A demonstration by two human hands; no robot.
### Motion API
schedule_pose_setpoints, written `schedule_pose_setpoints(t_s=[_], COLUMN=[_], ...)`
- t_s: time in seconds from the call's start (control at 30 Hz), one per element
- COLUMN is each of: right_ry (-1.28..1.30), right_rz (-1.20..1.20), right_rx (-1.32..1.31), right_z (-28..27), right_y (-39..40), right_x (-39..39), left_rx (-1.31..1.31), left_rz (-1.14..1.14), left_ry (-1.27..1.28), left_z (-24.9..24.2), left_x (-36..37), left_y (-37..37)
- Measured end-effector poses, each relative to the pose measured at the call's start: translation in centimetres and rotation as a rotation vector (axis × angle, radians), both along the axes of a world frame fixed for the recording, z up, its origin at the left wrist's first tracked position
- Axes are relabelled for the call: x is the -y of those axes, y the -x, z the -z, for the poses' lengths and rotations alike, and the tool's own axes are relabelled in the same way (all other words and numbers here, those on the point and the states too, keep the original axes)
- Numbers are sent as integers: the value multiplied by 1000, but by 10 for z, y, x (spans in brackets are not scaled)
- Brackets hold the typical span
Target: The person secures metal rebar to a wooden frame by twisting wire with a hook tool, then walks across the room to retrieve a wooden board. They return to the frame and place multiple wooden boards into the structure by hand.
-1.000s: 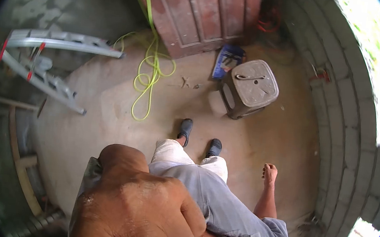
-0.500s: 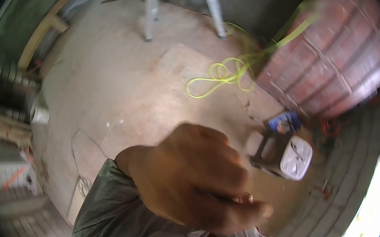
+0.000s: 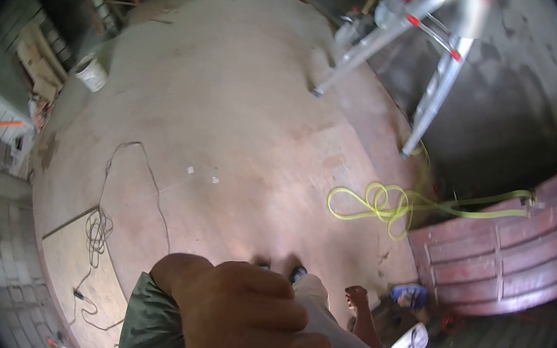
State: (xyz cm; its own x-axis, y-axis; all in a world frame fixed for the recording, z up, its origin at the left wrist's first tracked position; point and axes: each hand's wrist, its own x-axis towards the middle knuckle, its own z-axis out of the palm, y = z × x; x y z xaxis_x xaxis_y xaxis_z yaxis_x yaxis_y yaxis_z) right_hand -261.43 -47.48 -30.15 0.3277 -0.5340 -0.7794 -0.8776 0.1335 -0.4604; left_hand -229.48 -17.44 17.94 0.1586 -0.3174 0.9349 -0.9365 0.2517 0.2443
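Observation:
My left hand (image 3: 249,315) is close to the camera at the bottom, its back towards me and its fingers curled closed. The inside of the fist is hidden, so anything in it cannot be made out. A green-grey sleeve (image 3: 150,321) covers that forearm. Lower and to the right, my right hand (image 3: 355,296) hangs beside my light-coloured trousers (image 3: 313,291) with its fingers curled in; I see nothing in it. Near it are a blue packet (image 3: 409,295) and a pale canister (image 3: 409,343), partly hidden by my right arm.
A yellow-green strap (image 3: 378,202) lies looped by a red-brown panelled door (image 3: 488,260). An aluminium ladder (image 3: 432,95) stands near the wall. At left are a white bucket (image 3: 91,73), a board (image 3: 85,276) and a tangled cable (image 3: 99,229).
My view has turned left, so the ladder, strap and door appear further right and the bucket shows fully. My left hand sits lower in view. My right hand now shows at my side.

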Motion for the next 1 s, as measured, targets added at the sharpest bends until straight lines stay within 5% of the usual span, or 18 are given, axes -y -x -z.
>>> schedule_pose_setpoints(t_s=[0.07,0.17,0.27,0.4,0.43,0.5,0.57,0.6,0.63,0.67,0.73,0.77,0.83,0.87,0.97,1.0], right_ry=[-7,-39,-161,-240,-257,-264,-229,-191,-162,-136,-55,-35,-14,-46,-56,-39], right_rz=[-121,-224,-317,-273,-304,-313,-365,-402,-431,-457,-451,-452,-449,-456,-498,-542], right_rx=[24,19,-88,-214,-234,-250,-154,-86,-49,-3,76,106,135,131,116,106], right_z=[-7,12,46,75,83,86,89,87,78,73,64,60,53,50,45,42], right_y=[-70,-140,-209,-300,-327,-398,-478,-505,-538,-577,-649,-681,-742,-773,-848,-875], right_x=[8,26,53,91,103,115,126,138,146,152,160,162,164,162,154,151], left_rx=[12,41,-416,-618,-951,-1162,-1297,-1335,-1795,-2151,-2777,-2784,-2175,-2744,-2602,-2352], left_rz=[318,120,-172,-677,-614,-730,-802,-913,-828,-860,-702,-703,-664,-977,-773,-655], left_ry=[-231,-529,-742,-1075,-1348,-1567,-1514,-1306,-1570,-1421,-716,-709,-1188,-817,-1118,-1263], left_z=[2,40,106,321,378,489,551,566,565,541,541,541,550,569,596,606], left_x=[-23,-29,-12,-45,-74,-151,-221,-243,-252,-251,-267,-261,-246,-221,-188,-183], left_y=[-48,-111,-189,-272,-280,-255,-207,-175,-167,-155,-142,-148,-159,-188,-312,-363])
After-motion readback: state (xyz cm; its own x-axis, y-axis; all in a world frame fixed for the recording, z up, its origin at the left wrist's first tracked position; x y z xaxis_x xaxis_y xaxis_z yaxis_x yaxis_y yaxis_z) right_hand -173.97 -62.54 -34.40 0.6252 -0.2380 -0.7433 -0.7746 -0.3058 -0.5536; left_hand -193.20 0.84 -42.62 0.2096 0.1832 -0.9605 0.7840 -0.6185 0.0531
